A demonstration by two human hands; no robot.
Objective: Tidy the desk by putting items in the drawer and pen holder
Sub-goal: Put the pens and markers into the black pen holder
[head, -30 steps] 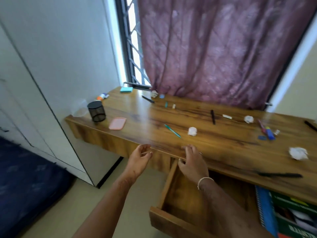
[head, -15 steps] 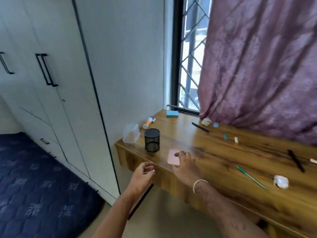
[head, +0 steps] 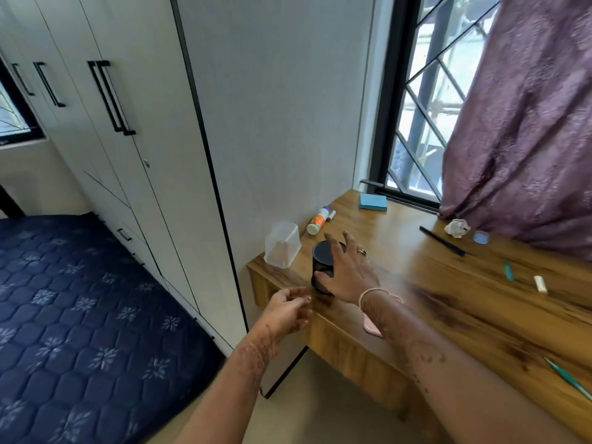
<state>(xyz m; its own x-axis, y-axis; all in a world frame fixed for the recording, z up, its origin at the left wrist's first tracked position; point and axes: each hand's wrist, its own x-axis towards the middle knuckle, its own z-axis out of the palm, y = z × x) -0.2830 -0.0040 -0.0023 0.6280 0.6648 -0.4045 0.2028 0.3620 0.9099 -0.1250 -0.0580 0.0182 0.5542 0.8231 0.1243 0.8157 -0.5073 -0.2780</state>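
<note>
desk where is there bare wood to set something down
Bare wood lies between the blue sticky notes, the black pen and the right hand, and in the middle stretch from the pink pad to the teal pen. The left corner is crowded: clear tub, glue bottle, pen holder.

**Bright daylight, blurred by motion**

Daylight enters through the window (head: 423,123) at upper right and leaves a soft sheen on the wooden surface (head: 480,299). Motion blur smears its near grain and the right hand (head: 347,274). Wide-angle distortion bends the wardrobe (head: 128,139) lines.
</note>
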